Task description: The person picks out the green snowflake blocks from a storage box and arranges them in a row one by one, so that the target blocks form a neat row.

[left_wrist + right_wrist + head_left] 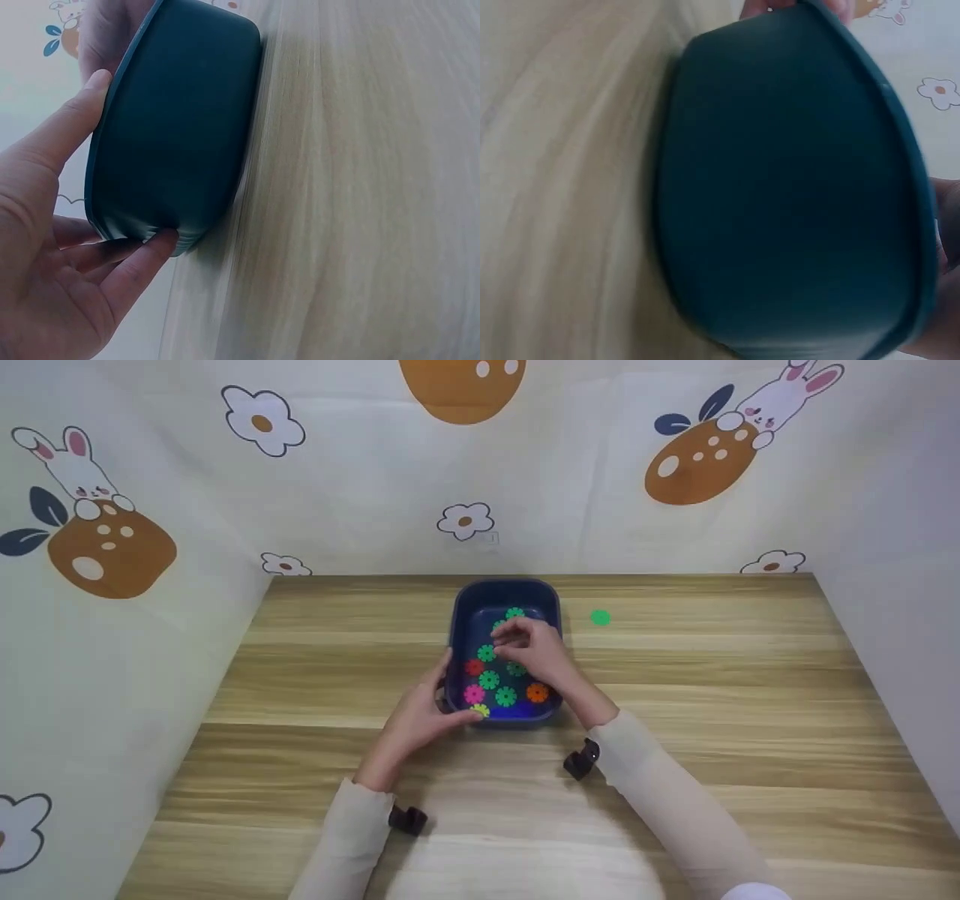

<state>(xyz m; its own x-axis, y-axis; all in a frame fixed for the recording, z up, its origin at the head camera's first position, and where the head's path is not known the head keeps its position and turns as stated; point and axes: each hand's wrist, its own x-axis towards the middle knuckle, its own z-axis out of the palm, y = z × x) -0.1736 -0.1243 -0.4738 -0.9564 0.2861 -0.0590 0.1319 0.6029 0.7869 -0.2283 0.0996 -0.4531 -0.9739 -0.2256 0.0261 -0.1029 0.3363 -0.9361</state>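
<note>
The left hand [420, 720] grips the near-left corner of the dark blue tub [459, 607] — thumb along the rim, fingers curled against the outer wall, as the left wrist view shows plainly. The right hand [536, 649] reaches down inside the tub with fingertips drawn together, apparently pinching one of the green gear pieces [489, 680], though the exact contact is hidden. The tub sits near the middle of the desk [750, 735], toward its far edge, holding green, red, pink, yellow and orange gears. One green disc [600, 618] lies alone to the right of the tub. To pick cleanly, the left hand should keep the tub from sliding — the right should lift one gear straight up.
</note>
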